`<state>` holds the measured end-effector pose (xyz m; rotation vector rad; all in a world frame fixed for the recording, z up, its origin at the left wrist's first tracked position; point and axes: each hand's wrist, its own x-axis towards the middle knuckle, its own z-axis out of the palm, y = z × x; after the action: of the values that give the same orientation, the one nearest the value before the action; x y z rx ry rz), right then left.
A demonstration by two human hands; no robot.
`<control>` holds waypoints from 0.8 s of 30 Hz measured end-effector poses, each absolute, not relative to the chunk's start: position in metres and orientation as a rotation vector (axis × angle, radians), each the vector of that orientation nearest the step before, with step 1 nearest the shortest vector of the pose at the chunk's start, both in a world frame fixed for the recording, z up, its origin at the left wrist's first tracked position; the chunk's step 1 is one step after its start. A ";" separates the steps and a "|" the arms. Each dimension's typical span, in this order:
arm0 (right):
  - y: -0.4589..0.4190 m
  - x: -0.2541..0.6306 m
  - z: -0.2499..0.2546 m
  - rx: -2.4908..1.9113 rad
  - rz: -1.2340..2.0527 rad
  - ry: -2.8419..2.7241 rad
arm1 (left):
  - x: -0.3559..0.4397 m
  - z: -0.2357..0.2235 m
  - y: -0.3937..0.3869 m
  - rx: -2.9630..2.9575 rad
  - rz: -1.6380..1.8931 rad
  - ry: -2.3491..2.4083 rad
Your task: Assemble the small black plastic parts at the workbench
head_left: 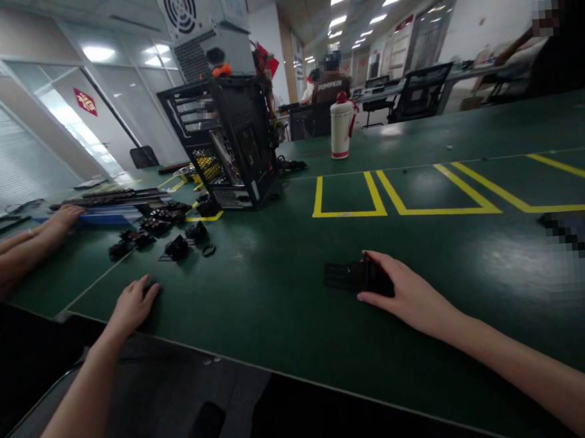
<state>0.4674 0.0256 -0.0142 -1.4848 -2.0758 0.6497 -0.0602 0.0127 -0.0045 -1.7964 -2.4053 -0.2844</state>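
Observation:
On the green table (258, 301), my right hand (400, 291) curves around a dark bundle (344, 276) that looks like a folded black cable; its exact kind is too dark to tell. Thumb and fingers grip its right end, while the left end sticks out flat along the tabletop. My left hand (134, 307) rests near the front edge, thumb and fingers apart, with no held thing visible. Beyond it lie several black clumps (177, 247) and a small black ring (208, 250).
An open black computer case (247, 142) stands behind the clumps, with a grey metal case (210, 44) above. A white bottle (341, 132) stands farther right, behind yellow tape outlines (349, 213). At left, another person's hand (66, 215) touches a blue-edged stack (106, 215).

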 end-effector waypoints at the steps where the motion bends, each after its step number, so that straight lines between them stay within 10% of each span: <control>1: 0.025 0.467 -0.013 -1.482 0.652 -2.071 | -0.058 -0.005 0.016 -1.830 -0.268 -2.404; 13: 0.018 0.467 -0.006 -1.357 0.495 -2.086 | 0.171 0.022 0.042 -2.685 -1.419 -2.043; 24: 0.000 0.476 0.009 -0.941 0.126 -2.060 | 0.327 0.029 0.034 -3.365 -1.444 -1.196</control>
<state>0.4760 0.0000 0.0089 -0.9406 -2.0600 0.1265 0.3269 0.0344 0.0287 -3.3650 -1.1955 -1.4441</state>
